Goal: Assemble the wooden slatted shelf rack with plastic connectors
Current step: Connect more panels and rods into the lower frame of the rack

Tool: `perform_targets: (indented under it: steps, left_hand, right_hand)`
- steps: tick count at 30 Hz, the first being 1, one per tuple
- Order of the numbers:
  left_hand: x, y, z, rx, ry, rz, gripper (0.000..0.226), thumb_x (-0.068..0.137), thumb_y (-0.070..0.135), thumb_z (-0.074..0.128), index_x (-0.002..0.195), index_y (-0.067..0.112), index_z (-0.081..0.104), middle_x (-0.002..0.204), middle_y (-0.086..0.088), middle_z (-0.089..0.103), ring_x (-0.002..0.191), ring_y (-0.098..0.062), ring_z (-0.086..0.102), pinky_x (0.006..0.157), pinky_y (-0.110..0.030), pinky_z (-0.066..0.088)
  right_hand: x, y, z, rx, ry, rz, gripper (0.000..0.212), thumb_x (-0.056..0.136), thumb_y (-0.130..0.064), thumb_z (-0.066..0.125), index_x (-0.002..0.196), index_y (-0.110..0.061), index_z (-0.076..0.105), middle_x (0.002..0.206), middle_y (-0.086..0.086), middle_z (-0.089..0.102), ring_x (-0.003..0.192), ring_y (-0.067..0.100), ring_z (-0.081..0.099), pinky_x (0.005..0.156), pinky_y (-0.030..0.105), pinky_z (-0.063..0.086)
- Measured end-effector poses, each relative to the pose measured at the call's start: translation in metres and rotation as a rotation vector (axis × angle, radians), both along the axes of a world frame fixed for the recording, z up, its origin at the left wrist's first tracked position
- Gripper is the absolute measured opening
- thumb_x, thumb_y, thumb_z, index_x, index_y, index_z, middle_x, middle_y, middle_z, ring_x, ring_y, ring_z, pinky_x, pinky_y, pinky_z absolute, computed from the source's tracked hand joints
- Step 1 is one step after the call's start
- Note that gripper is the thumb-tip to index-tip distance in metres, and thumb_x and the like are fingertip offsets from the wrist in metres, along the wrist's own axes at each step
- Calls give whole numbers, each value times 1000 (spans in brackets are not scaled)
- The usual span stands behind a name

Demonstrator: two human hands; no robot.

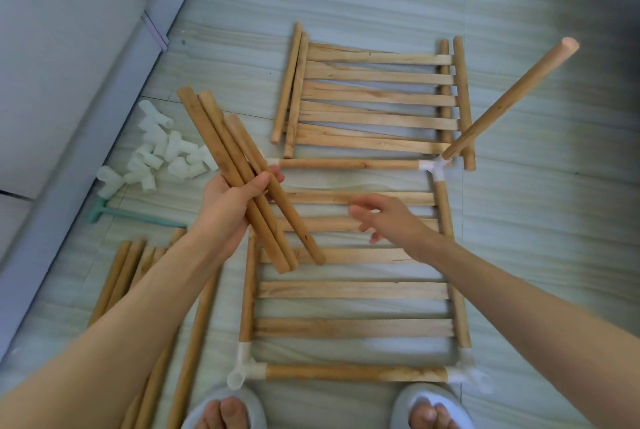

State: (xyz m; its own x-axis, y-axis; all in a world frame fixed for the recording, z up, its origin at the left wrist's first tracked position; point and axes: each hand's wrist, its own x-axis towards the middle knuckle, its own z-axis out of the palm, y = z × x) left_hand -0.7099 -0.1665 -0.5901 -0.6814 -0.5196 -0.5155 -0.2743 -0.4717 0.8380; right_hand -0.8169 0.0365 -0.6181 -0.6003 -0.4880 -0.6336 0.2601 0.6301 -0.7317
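My left hand (231, 202) grips a bundle of three round wooden dowels (221, 151) that slants up to the left above the floor. My right hand (388, 217) hovers with loosely spread fingers over a slatted shelf panel (353, 290) lying on the floor, holding nothing. White plastic connectors sit on that panel's corners: far right (437, 165), near left (244, 368) and near right (467, 375). An upright dowel (509, 98) stands in the far-right connector and leans toward the right.
A second stack of slatted panels (374, 99) lies farther away. A pile of loose white connectors (162, 151) sits at the left beside a grey sofa (62, 48). More dowels (131, 276) lie at the near left, beside a green tool (104, 214). My slippered feet (225, 408) stand at the panel's near edge.
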Motion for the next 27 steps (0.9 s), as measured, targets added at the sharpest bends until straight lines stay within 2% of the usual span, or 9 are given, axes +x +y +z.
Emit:
perform_targets:
  steps: [3,5,8,13,16,18,21,24,27]
  left_hand:
    - [8,-1,3,-27,25,-63,15,90,3,56,102,9,64,102,-7,72,103,-20,67,84,-34,54]
    - [12,-3,4,-18,53,-72,18,90,3,56,106,6,64,105,-7,72,104,-18,66,81,-34,56]
    - [15,-8,6,5,76,-36,20,91,3,54,109,5,63,107,-8,71,106,-18,65,82,-36,56]
    - [22,-18,10,26,120,24,18,91,0,53,103,7,63,103,-9,71,104,-21,66,86,-34,55]
    - [31,-31,11,6,132,108,17,91,-2,52,104,7,59,103,-11,70,102,-22,67,90,-31,53]
    - [39,-40,10,-5,126,161,17,91,-3,50,102,8,58,103,-10,69,102,-21,67,91,-30,52]
    - [49,-47,7,2,96,231,17,92,-4,49,100,8,57,102,-10,68,102,-20,66,92,-30,51]
    - [57,-48,2,12,67,246,16,92,-3,49,102,8,57,104,-11,68,103,-21,66,92,-30,50]
    - [63,-50,-2,32,55,268,16,92,-3,50,104,6,56,105,-12,68,102,-20,66,92,-30,50]
  right_hand:
    - [16,-38,15,-107,-48,350,39,90,-33,59,128,-32,51,115,-11,60,74,0,55,59,17,42]
    - [22,-59,21,-154,-41,478,29,90,-23,60,119,-28,58,99,-5,65,68,3,53,57,17,41]
    - [22,-80,29,-139,-38,491,7,89,-15,61,96,-15,62,78,-3,62,66,9,54,59,24,41]
    - [26,-102,30,-136,-9,543,23,90,-14,61,106,2,60,82,7,59,65,14,55,57,25,45]
    - [17,-115,35,-151,28,435,16,91,-8,58,103,2,57,78,5,58,60,14,56,54,20,50]
    - [0,-127,42,-196,50,242,6,92,-6,56,97,-3,55,77,8,58,59,15,57,57,23,53]
    - [-23,-150,52,-281,160,-16,5,91,-2,54,95,-2,51,78,13,60,60,17,60,63,28,57]
    - [-36,-169,52,-282,335,-57,6,91,-4,53,97,-3,50,77,9,59,62,20,62,68,34,57]
    - [-36,-177,42,-218,408,-2,14,91,-7,54,104,-1,52,84,9,60,66,20,64,72,34,58]
